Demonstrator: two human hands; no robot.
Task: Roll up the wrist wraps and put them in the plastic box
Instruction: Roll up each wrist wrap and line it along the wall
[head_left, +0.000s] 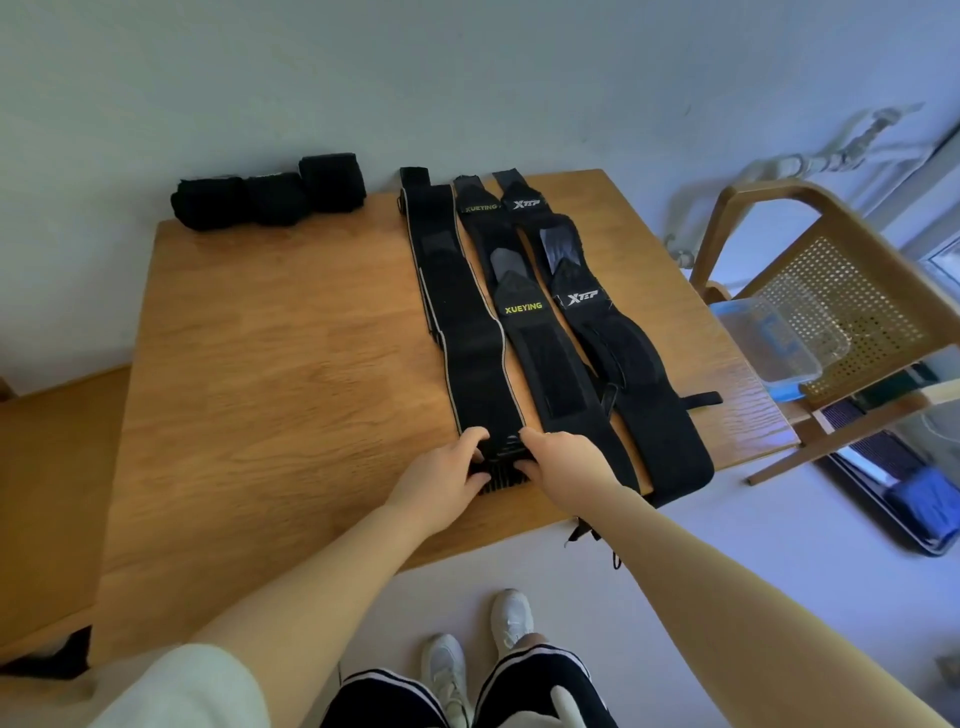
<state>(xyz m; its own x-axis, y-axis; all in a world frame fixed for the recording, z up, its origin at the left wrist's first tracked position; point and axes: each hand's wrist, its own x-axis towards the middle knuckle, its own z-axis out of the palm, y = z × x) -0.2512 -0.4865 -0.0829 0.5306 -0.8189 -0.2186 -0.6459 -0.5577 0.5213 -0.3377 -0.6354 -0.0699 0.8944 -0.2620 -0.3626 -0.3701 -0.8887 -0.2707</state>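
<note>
Several long black wrist wraps lie flat side by side on the wooden table (270, 374). The leftmost is a white-edged wrap (457, 312); beside it lie wraps marked XUEYING (540, 353) and XTEP (618, 343). My left hand (447, 483) and my right hand (563, 457) both grip the near end of the white-edged wrap, which is curled into a small roll (505, 465) between them. The clear plastic box (774, 338) with a blue rim sits on a chair to the right of the table.
Three rolled black wraps (270, 195) stand at the table's far left edge against the wall. A wooden cane chair (841, 312) stands right of the table. A low wooden bench (47, 493) lies on the left. My white shoes (483, 649) show below.
</note>
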